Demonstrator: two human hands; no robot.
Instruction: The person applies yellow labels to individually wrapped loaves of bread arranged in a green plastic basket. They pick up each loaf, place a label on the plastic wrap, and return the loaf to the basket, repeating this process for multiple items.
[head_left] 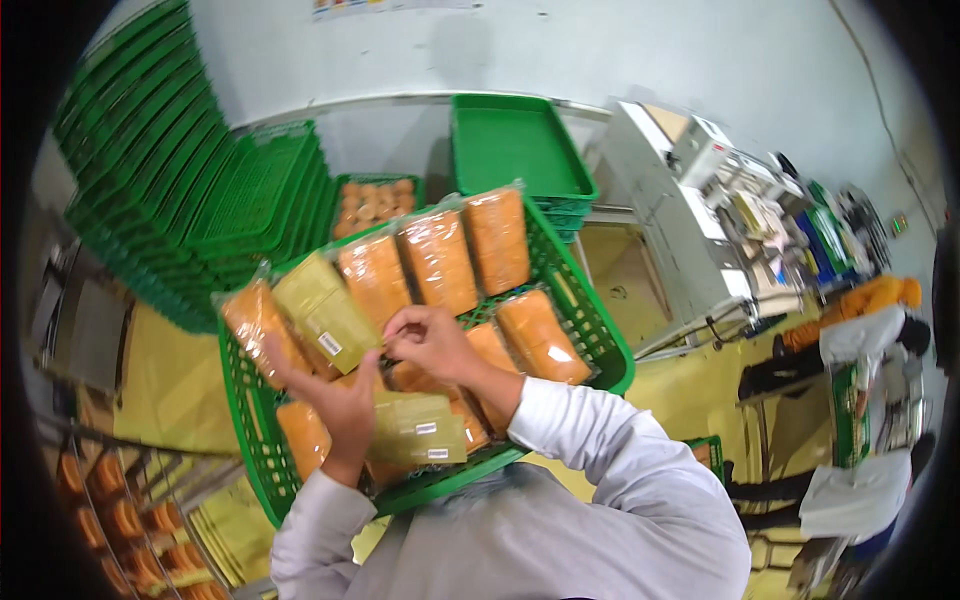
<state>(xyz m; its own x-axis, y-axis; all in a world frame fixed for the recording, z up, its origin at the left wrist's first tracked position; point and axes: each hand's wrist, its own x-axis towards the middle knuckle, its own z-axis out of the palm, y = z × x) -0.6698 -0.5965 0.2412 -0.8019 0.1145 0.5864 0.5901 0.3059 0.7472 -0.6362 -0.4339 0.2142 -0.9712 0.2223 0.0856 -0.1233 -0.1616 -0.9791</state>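
Note:
A green perforated crate (602, 362) holds several bagged orange-brown loaves (435, 258) in two rows. A yellowish packet with a small white label (318, 305) lies over the loaves at the upper left; another yellowish packet (410, 425) lies lower, near the middle. My right hand (425, 350) is pinched just right of the upper packet, on something too small to make out. My left hand (340, 405) is below that packet, its fingers spread and its thumb reaching up to my right fingertips.
Stacked green crates (160, 150) and trays (522, 145) stand behind, beside a crate of round buns (372, 205). A worktop with a machine (700, 150) is at right, near co-workers in white (845, 495) and orange (865, 300). A bread rack (130, 520) stands lower left.

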